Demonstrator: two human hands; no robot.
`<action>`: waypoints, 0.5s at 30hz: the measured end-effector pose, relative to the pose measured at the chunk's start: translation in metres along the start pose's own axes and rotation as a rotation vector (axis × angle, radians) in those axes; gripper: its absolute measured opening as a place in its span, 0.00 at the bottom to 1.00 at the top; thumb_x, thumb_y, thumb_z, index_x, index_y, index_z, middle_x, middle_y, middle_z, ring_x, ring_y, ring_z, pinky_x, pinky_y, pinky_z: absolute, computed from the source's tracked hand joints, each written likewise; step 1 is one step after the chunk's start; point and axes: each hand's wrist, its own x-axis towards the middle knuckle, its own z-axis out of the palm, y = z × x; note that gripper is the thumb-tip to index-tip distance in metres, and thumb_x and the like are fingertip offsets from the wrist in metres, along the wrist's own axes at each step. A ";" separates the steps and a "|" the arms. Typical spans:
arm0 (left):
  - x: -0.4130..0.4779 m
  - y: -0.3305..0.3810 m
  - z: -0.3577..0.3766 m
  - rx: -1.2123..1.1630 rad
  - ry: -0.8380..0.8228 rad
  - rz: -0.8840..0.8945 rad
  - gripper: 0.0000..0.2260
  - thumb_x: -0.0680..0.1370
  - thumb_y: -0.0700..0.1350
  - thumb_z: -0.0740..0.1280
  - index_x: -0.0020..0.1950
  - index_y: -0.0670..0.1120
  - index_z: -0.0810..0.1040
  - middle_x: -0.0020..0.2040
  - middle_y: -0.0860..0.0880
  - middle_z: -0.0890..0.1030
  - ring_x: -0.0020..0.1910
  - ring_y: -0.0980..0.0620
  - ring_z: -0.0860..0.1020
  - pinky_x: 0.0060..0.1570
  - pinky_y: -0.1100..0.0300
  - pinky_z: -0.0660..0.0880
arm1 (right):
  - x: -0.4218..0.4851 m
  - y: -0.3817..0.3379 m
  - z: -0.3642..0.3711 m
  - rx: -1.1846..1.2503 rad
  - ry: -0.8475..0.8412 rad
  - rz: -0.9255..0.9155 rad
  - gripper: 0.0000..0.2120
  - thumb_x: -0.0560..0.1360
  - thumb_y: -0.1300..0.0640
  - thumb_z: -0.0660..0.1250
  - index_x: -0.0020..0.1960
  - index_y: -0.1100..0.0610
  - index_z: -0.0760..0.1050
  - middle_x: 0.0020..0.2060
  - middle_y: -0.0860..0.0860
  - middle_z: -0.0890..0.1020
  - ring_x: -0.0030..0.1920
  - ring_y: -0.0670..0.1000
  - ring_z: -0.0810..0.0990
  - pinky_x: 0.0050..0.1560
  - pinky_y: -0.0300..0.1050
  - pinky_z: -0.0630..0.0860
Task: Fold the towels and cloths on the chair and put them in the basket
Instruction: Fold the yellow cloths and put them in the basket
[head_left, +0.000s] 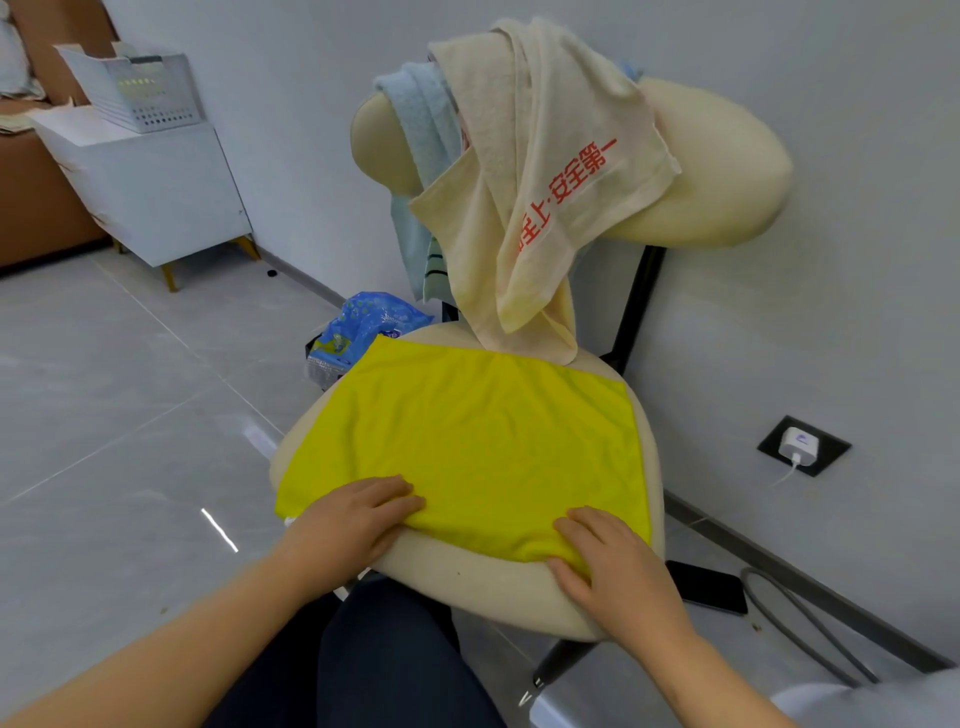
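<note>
Head view, left hand (358, 519), right hand (615, 564), flat on yellow cloth (478, 431)

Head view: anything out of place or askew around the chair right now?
The cream towel with red lettering hangs bunched and crooked over the cream chair backrest, its end trailing down to the seat. A black phone lies on the floor beside the chair. The yellow cloth lies flat.
</note>
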 end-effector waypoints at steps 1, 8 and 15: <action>-0.001 0.000 -0.001 0.024 0.014 0.004 0.09 0.79 0.51 0.63 0.57 0.50 0.70 0.48 0.48 0.84 0.44 0.51 0.84 0.37 0.61 0.79 | -0.001 -0.001 -0.001 -0.007 0.042 0.003 0.16 0.68 0.49 0.59 0.43 0.54 0.83 0.40 0.48 0.83 0.39 0.48 0.83 0.37 0.37 0.77; 0.011 0.001 0.002 0.146 -0.013 -0.140 0.37 0.43 0.37 0.82 0.45 0.48 0.66 0.31 0.49 0.78 0.26 0.50 0.77 0.19 0.67 0.66 | 0.007 0.001 -0.007 -0.034 0.074 0.178 0.20 0.64 0.66 0.63 0.53 0.56 0.80 0.44 0.51 0.84 0.42 0.52 0.83 0.28 0.43 0.73; 0.022 -0.001 0.006 0.127 0.039 -0.261 0.24 0.56 0.44 0.75 0.46 0.50 0.67 0.27 0.51 0.75 0.23 0.50 0.75 0.16 0.65 0.64 | 0.023 0.001 0.004 0.071 0.066 0.296 0.12 0.74 0.67 0.57 0.56 0.62 0.73 0.49 0.58 0.78 0.51 0.60 0.74 0.43 0.50 0.66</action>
